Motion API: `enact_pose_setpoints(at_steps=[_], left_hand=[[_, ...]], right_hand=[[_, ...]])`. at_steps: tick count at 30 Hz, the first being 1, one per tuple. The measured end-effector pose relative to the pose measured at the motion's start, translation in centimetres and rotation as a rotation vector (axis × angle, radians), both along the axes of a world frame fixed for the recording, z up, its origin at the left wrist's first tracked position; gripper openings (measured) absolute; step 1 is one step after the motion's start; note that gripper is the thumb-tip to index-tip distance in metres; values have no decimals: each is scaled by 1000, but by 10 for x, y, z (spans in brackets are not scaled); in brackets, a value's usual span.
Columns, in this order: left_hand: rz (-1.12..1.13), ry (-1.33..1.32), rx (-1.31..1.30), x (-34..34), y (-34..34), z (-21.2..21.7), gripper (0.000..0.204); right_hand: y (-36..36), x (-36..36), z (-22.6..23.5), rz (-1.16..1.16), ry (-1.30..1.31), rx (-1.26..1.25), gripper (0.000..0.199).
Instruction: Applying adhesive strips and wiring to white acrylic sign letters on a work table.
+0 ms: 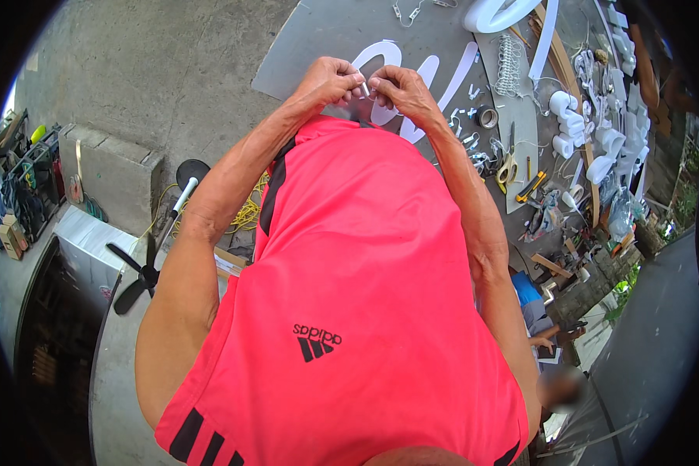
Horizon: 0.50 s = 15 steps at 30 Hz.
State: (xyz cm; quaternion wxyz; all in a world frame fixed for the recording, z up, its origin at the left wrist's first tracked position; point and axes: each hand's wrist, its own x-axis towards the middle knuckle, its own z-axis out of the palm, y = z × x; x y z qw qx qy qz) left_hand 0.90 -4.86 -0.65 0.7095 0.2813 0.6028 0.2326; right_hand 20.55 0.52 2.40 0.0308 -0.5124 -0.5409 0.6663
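Both my hands are raised close together at the top middle, over the grey sheet (pixel 291 58). My left hand (pixel 328 81) pinches a small white strip-like piece (pixel 365 90) between thumb and fingertips. My right hand (pixel 403 90), just beside it, is also closed in a pinch. Its fingertips hide whatever they hold. Flat white letter-like shapes (pixel 382 50) lie on the sheet behind and below the hands. One long white slanting stroke (pixel 460 74) shows to the right of my right hand.
Right of my hands lie a tape roll (pixel 487 117), scissors (pixel 508 168), a yellow-black cutter (pixel 530 187), a coil of white strip lights (pixel 509 66) and white rolls (pixel 568 124). At left are a black fan (pixel 137 278) and a concrete block (pixel 116 175). Another person (pixel 547 334) is at lower right.
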Motion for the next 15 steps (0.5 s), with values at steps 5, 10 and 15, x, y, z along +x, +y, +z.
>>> enact_pose_setpoints(at_steps=[5, 10, 15], left_hand=[[195, -133, -110, -1, 4, -1, 17], [299, -234, -215, -8, 5, -2, 16], [384, -291, -336, -6, 12, -1, 12]], right_hand=[[21, 47, -27, -113, -360, 662, 19], [20, 48, -1, -44, -310, 1061, 25], [-19, 9, 6, 116, -43, 588, 17]])
